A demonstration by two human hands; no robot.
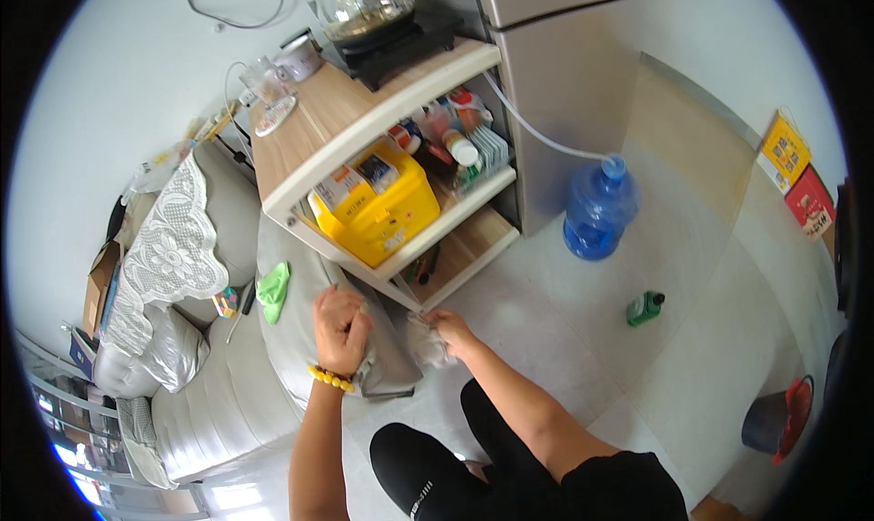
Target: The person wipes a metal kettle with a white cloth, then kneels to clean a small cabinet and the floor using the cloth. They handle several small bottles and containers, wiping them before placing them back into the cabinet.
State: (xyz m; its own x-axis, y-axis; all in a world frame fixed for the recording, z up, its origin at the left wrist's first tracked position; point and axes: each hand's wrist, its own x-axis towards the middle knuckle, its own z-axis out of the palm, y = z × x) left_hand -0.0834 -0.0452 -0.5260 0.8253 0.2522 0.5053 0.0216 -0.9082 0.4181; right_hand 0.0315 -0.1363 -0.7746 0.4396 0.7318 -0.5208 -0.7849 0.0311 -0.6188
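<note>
My left hand (341,330), with a yellow bead bracelet at the wrist, is curled over the edge of a grey sofa. A bit of greyish cloth shows beside its palm; whether the fingers hold it cannot be told. My right hand (449,331) grips a crumpled pale grey cloth (429,343) by the lower corner of a wooden shelf unit (321,118). A light green cloth (273,292) lies on the sofa (300,343) to the left of my left hand. On the unit's middle shelf stands a yellow plastic box (389,210).
A blue water bottle (601,207) with a white hose stands on the floor beside the refrigerator (567,77). Nearer lies a green bottle (645,309). A dark bin (768,422) with a red liner is at the right. A glass kettle (362,9) stands on the unit.
</note>
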